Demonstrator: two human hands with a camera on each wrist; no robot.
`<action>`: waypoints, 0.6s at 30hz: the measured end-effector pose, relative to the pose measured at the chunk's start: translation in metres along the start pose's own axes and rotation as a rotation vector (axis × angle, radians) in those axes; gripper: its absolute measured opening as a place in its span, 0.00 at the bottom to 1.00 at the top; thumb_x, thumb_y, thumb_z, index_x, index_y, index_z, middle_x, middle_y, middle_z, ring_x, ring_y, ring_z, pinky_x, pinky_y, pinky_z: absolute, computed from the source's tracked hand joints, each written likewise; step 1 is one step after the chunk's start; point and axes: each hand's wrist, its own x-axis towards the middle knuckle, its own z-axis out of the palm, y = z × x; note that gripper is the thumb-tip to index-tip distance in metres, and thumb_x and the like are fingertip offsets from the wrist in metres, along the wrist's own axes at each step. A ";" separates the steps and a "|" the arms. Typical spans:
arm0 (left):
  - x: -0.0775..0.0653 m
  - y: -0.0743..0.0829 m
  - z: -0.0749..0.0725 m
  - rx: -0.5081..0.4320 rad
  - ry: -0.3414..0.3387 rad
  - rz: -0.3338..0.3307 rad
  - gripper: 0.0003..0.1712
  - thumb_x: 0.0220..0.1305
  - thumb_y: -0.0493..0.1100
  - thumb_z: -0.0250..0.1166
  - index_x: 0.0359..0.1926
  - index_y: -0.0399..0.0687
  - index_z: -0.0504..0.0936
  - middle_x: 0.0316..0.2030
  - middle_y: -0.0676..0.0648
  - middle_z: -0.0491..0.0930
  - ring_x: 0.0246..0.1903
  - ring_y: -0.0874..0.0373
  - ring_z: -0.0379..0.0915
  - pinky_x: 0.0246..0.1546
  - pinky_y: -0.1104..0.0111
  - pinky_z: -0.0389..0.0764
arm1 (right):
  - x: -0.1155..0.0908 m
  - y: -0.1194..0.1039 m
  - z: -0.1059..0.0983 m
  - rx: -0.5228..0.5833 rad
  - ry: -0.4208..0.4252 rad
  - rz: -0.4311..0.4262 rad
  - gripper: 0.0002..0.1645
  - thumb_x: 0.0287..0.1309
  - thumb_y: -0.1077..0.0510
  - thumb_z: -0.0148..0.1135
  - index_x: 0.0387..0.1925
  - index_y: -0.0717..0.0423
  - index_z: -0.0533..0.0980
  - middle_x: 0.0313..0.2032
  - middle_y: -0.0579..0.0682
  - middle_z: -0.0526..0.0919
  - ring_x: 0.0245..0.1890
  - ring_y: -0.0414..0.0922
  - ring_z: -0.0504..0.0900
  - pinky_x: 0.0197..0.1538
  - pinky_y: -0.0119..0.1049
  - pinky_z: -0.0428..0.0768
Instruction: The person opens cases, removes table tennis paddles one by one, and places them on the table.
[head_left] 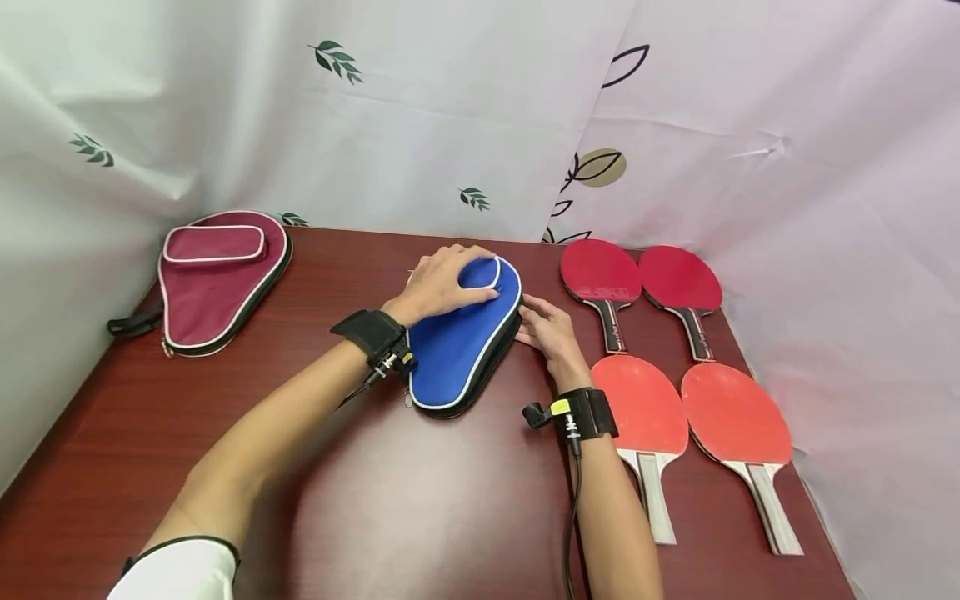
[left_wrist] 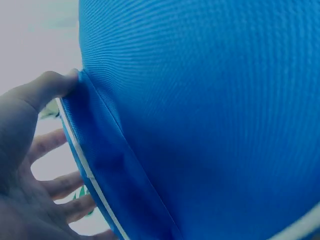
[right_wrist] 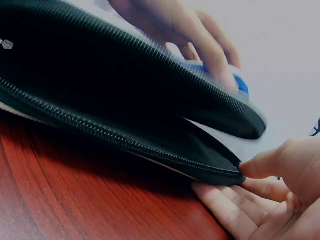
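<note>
A blue table tennis bat case (head_left: 450, 358) with white piping lies in the middle of the table. My left hand (head_left: 442, 283) grips the case's front pocket at the wide end; the left wrist view shows the thumb (left_wrist: 57, 84) on the pocket edge and the fingers spread on its far side. Along the right side the zip (right_wrist: 115, 135) is undone, and the black inside gapes. My right hand (right_wrist: 280, 195) pinches the lower rim of that opening between thumb and fingers. How far the case is filled cannot be seen.
A maroon bat case (head_left: 225, 304) with a black strap lies at the back left. On the right are two dark red bats (head_left: 600, 271) behind two orange-red bats (head_left: 641, 404). White patterned cloth (head_left: 420, 125) hangs behind the table and along both sides.
</note>
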 end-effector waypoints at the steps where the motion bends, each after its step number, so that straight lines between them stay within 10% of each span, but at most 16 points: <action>1: 0.000 0.001 0.002 0.032 -0.014 -0.005 0.37 0.60 0.67 0.68 0.68 0.66 0.73 0.61 0.46 0.74 0.59 0.48 0.69 0.55 0.47 0.68 | 0.000 0.000 0.002 -0.001 0.001 -0.001 0.25 0.72 0.60 0.56 0.68 0.54 0.72 0.52 0.58 0.83 0.36 0.40 0.86 0.44 0.34 0.85; 9: 0.000 0.009 0.015 0.155 -0.054 -0.010 0.39 0.60 0.66 0.69 0.68 0.60 0.73 0.64 0.43 0.72 0.62 0.45 0.67 0.62 0.43 0.62 | 0.000 -0.001 0.006 -0.042 0.060 -0.012 0.22 0.72 0.61 0.55 0.65 0.58 0.75 0.49 0.58 0.85 0.34 0.39 0.87 0.43 0.34 0.85; 18: 0.000 0.011 0.027 0.223 -0.068 -0.011 0.38 0.62 0.64 0.69 0.69 0.56 0.73 0.67 0.41 0.70 0.70 0.43 0.59 0.71 0.39 0.48 | -0.004 -0.002 0.010 -0.377 0.246 -0.233 0.14 0.67 0.59 0.63 0.50 0.59 0.85 0.41 0.57 0.87 0.35 0.45 0.87 0.41 0.36 0.85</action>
